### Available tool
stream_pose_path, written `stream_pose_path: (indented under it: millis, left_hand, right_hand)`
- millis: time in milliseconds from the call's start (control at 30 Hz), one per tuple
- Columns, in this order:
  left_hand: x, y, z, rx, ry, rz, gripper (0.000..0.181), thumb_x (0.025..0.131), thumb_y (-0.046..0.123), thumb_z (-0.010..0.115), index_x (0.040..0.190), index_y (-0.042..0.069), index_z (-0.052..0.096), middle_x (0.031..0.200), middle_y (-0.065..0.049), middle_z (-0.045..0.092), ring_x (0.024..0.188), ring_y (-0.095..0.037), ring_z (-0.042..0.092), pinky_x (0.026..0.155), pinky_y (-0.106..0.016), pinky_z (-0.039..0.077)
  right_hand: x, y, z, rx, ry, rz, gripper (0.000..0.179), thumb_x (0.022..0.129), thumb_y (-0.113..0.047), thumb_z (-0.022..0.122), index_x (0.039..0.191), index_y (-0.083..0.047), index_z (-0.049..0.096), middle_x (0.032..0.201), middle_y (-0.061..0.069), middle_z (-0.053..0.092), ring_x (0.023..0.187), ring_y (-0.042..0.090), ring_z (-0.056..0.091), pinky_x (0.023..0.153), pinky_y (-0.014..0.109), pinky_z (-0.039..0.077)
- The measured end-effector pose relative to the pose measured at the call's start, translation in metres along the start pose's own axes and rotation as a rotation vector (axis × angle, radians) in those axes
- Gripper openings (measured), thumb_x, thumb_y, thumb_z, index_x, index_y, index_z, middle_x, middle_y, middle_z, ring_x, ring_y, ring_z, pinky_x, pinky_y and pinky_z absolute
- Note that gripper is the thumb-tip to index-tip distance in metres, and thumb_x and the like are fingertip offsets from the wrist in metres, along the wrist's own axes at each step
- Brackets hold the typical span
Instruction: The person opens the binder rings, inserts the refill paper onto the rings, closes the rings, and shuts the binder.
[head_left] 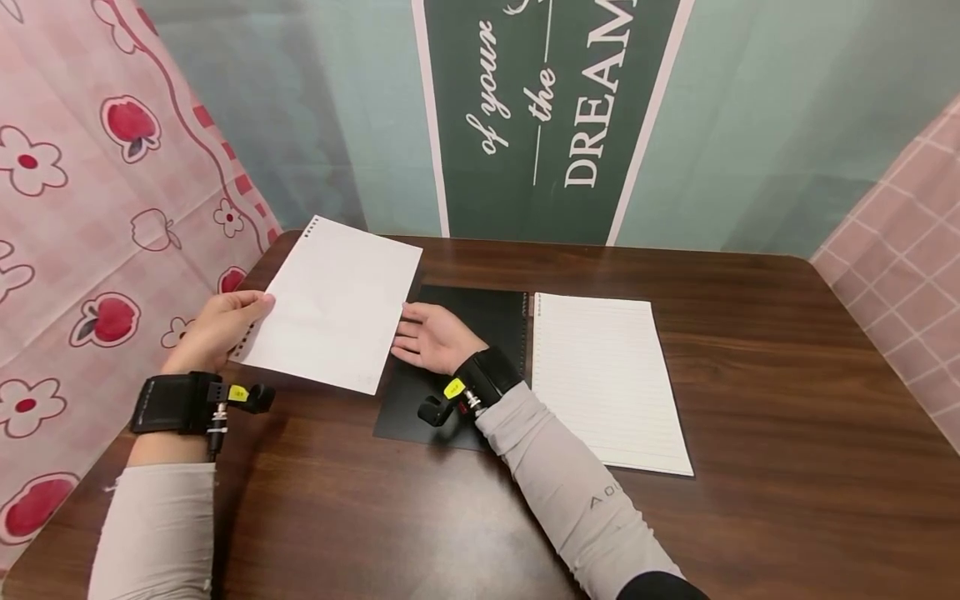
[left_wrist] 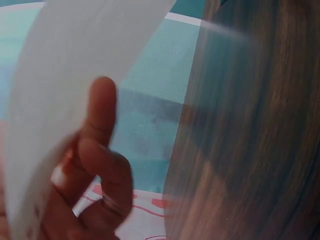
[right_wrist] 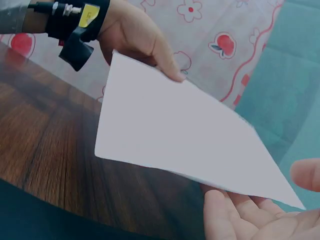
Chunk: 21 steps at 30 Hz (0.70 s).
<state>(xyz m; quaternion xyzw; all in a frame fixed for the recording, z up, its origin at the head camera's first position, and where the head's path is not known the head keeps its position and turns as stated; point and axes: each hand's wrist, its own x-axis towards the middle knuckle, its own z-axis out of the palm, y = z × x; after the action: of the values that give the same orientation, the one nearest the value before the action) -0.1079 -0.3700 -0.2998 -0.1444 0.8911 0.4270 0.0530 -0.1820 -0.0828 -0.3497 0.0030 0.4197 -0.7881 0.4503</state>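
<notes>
A loose white sheet of paper (head_left: 333, 304) with punched holes along its left side is held up above the table's left part. My left hand (head_left: 223, 327) pinches it at that holed edge, thumb on top. At the opposite edge is my right hand (head_left: 437, 340), palm turned up. In the right wrist view its fingers (right_wrist: 215, 212) reach partly under the sheet (right_wrist: 175, 130), with the thumb apart from the paper. Below the right hand lies an open spiral notebook, its black cover (head_left: 420, 412) on the left and a lined page (head_left: 603, 375) on the right.
The dark wooden table (head_left: 780, 400) extends to the right of the notebook. Behind it hangs a teal cloth (head_left: 750, 125) with a dark green lettered panel (head_left: 540, 200). A pink patterned cloth (head_left: 82, 250) borders the left side, and pink tile-patterned cloth (head_left: 900, 267) the right.
</notes>
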Motion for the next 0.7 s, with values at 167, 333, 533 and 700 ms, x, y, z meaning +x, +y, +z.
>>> stream_pose_path:
  millis: [167,333,533,700]
  left_hand:
    - [-0.001,0.002,0.002,-0.012,0.008,0.005,0.058,0.104,0.043,0.041,0.136,-0.004,0.049,0.077,0.014,0.055,0.068,-0.005,0.058,0.062,-0.027,0.054]
    - [-0.001,0.005,0.007,-0.015,0.006,0.033,0.056,0.105,0.041,0.042,0.135,-0.005,0.049,0.075,0.015,0.055,0.065,-0.004,0.058,0.06,-0.026,0.053]
    - [0.001,0.007,0.013,-0.003,-0.006,0.064,0.055,0.106,0.039,0.041,0.136,-0.007,0.05,0.077,0.012,0.055,0.067,-0.004,0.057,0.06,-0.026,0.053]
    - [-0.001,0.01,0.016,0.004,-0.024,0.071,0.056,0.105,0.039,0.044,0.136,-0.006,0.051,0.078,0.012,0.057,0.066,-0.005,0.059,0.059,-0.026,0.053]
  right_hand:
    - [-0.001,0.0,0.002,0.007,0.017,0.014,0.045,0.108,-0.019,0.036,0.152,-0.009,0.036,0.159,0.013,0.036,0.15,0.03,0.03,0.123,0.04,0.022]
    - [-0.001,0.001,0.002,-0.004,0.041,-0.007,0.045,0.108,-0.014,0.035,0.153,-0.008,0.031,0.158,0.014,0.038,0.148,0.027,0.034,0.123,0.04,0.022]
    - [0.003,0.002,0.001,-0.039,0.088,-0.047,0.042,0.107,-0.008,0.038,0.149,-0.006,0.037,0.15,0.014,0.046,0.144,0.026,0.041,0.12,0.039,0.03]
    - [0.004,0.004,0.001,-0.129,0.159,-0.061,0.039,0.106,-0.006,0.041,0.144,-0.006,0.044,0.137,0.013,0.056,0.133,0.027,0.051,0.114,0.04,0.038]
